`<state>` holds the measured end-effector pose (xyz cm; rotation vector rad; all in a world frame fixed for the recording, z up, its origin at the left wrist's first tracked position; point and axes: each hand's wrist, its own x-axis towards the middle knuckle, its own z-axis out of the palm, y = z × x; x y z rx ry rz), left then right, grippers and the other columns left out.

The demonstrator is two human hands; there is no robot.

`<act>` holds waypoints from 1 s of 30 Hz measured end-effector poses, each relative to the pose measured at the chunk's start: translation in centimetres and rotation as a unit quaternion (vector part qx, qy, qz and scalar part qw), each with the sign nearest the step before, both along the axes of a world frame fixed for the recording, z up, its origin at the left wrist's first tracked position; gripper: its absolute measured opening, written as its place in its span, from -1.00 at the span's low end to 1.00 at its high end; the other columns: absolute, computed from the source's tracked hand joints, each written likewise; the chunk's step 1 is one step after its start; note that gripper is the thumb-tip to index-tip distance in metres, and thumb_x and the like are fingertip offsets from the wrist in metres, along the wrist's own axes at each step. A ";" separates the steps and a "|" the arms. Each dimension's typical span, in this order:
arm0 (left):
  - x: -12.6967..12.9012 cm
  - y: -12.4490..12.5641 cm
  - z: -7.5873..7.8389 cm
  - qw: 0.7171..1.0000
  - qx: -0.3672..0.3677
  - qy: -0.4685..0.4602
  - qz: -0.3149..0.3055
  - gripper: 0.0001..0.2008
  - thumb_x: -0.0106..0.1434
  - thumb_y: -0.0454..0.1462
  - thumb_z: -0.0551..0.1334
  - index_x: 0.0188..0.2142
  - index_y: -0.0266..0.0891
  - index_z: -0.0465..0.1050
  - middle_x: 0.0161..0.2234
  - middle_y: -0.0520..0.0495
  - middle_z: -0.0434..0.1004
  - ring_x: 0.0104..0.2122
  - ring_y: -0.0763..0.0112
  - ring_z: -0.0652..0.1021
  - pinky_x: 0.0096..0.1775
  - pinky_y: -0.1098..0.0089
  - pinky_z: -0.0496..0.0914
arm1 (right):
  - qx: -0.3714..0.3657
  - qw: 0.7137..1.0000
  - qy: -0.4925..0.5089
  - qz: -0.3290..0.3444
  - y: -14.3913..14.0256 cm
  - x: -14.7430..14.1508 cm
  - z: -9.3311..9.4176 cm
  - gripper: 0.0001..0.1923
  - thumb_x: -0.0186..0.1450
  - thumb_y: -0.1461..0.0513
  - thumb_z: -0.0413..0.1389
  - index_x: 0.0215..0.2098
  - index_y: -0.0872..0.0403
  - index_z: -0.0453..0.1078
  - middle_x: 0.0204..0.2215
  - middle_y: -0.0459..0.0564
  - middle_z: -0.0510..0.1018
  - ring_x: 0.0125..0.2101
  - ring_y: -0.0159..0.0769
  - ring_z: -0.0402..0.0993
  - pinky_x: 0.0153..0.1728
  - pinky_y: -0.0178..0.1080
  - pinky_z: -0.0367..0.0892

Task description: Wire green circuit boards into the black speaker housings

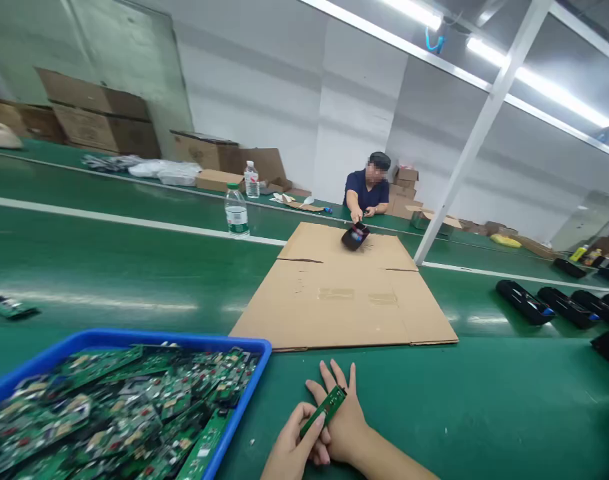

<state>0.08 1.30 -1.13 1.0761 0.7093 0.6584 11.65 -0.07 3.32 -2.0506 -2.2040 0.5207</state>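
left hand [290, 448] fingers are pinching a small green circuit board [325, 409] lying across the flat, released right hand [343, 421], just above the worktop [484, 413] beside the blue bin [244, 373]; best gripping edges only.

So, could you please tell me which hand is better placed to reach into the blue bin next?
Probably the left hand: it lies closer to the blue bin, though it pinches the circuit board. The right hand rests flat, farther away.
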 end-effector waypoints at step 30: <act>1.9 -0.6 -0.2 0.995 -0.009 -0.036 0.091 -0.56 0.08 0.14 0.06 -0.42 -0.20 0.13 -0.53 0.07 0.37 -0.66 0.53 0.41 -0.65 0.52 0.25 | 0.155 0.949 -0.263 -0.075 16.8 9.6 5.6 -0.77 0.29 0.17 0.03 -0.15 0.13 0.35 -0.10 0.04 0.39 -0.04 -0.21 0.27 0.00 -0.01 0.16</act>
